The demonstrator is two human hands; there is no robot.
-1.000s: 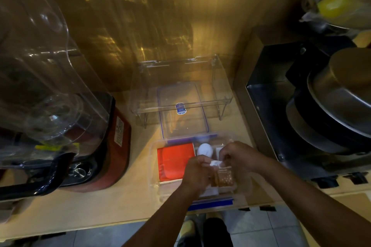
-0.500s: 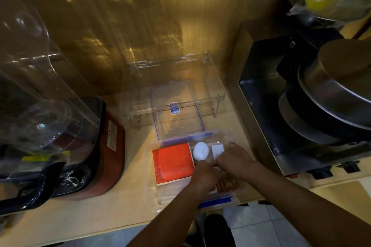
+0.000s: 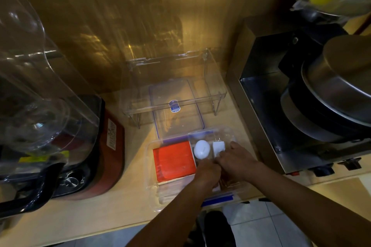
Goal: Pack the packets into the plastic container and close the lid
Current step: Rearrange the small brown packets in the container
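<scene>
A clear plastic container [image 3: 154, 190] with blue clips sits at the counter's front edge. Inside lie a red packet [image 3: 173, 159], a white oval object [image 3: 201, 149] and a small white packet [image 3: 218, 146]. My left hand [image 3: 207, 172] and my right hand [image 3: 235, 161] are both down in the container's right half, fingers closed over a brownish clear packet [image 3: 226, 183] that is mostly hidden beneath them. The container's clear lid [image 3: 176, 106] with a blue sticker lies flat just behind it.
A clear acrylic riser [image 3: 212, 98] stands over the lid. A red-based blender with a clear jug [image 3: 40, 90] fills the left. A steel appliance [image 3: 259, 110] holding stacked pans stands at the right. The counter's edge and tiled floor [image 3: 267, 224] are below.
Both hands have lowered the brownish packet from above the container down into its right half and now press on it. The view has shifted slightly.
</scene>
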